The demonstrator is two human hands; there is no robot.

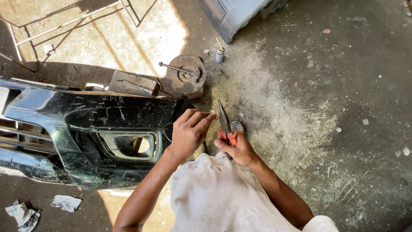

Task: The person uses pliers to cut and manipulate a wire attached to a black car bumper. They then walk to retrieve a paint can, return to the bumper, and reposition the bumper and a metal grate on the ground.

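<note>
Crumpled paper scraps (pixel 23 213) on floor, far L. Black car bumper (pixel 86 124), scratched, w/ empty fog-lamp recess. Left hand (pixel 189 131) at bumper's R edge, fingers pinched narrow on thin wire (pixel 165 131). Right hand (pixel 238 148) wrapped round orange-handled pliers (pixel 225 124), tips up. Behind: rusty metal disc (pixel 185 75), small spray can (pixel 220 53).

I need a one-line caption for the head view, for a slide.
Right hand holds orange-handled pliers, left hand pinches thin wire at a black car bumper on a concrete floor.
</note>
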